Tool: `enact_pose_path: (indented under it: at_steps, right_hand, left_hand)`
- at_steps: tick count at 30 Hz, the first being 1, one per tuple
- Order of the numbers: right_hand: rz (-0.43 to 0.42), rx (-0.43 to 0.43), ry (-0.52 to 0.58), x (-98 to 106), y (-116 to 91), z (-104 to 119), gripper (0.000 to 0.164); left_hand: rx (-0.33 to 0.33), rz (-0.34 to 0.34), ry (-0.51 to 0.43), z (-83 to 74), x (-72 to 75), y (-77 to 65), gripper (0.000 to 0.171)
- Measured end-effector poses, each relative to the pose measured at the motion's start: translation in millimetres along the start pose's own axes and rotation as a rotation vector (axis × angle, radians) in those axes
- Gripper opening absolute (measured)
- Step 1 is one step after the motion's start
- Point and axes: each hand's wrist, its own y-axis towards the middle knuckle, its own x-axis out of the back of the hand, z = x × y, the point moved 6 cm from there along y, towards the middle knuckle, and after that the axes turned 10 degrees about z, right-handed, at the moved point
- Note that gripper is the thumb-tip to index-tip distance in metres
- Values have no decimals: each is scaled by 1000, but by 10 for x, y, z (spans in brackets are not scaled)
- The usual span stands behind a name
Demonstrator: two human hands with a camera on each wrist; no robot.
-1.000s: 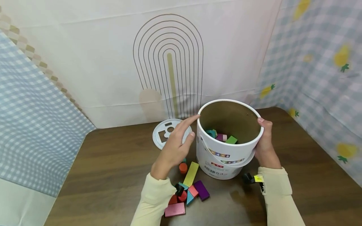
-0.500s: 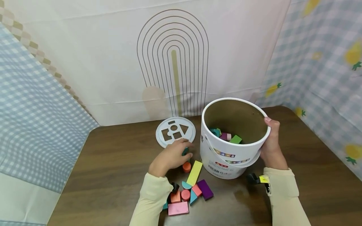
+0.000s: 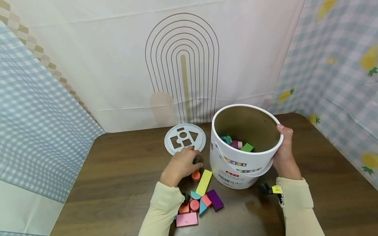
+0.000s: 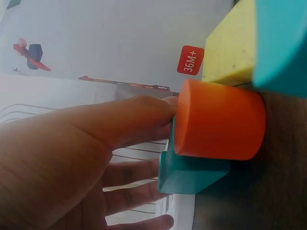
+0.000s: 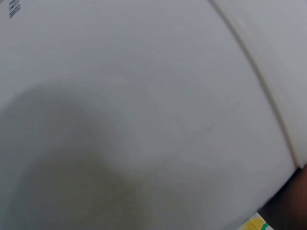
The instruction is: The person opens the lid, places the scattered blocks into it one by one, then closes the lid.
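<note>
My left hand (image 3: pixel 182 164) is at a teal block (image 4: pixel 194 175), thumb on one side and fingers on the other, pinching it. Just in front of that block stands an orange cylinder (image 4: pixel 220 120), which partly hides it in the left wrist view. Most of the teal block is covered by the hand in the head view. My right hand (image 3: pixel 284 149) grips the rim of a white bucket (image 3: pixel 233 175) from the right, thumb over the edge. Inside the bucket lie several blocks, among them a green one (image 3: pixel 247 147). Its white wall (image 5: pixel 168 86) fills the right wrist view.
A round white shape-sorter lid (image 3: pixel 169 141) lies behind the left hand. Toward the front are a yellow block (image 3: pixel 203 183), a purple block (image 3: pixel 215 200), a pink block (image 3: pixel 187 219) and several smaller ones. Cloth curtains (image 3: pixel 118 75) enclose the table's back and sides.
My left hand has left the bucket's rim and come down to the teal block near the orange cylinder, uncovering most of the lid. The right hand keeps its grip on the bucket.
</note>
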Motion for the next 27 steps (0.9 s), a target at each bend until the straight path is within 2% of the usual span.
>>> enact_pose_path:
  at_steps: [3,8,13,17,22,27]
  right_hand:
    - [2,2,11,24,-9,0,44]
    - [17,-3,-16,31,-4,-4,46]
    - [27,-13,-35,10,15,-33,47]
    - [37,-18,-38,2,30,-66,47]
    - [42,-10,-27,15,27,-76,49]
    - [29,-10,-30,42,25,-49,49]
  left_hand:
    - [21,-8,-14,-15,12,-5,20]
    - [27,-42,-89,-38,21,-5,7]
    - [58,-101,-173,-9,30,-25,17]
    - [52,-161,-215,34,73,-40,22]
    - [20,-239,-305,29,209,-56,21]
    - [56,-359,-399,-13,396,-99,28]
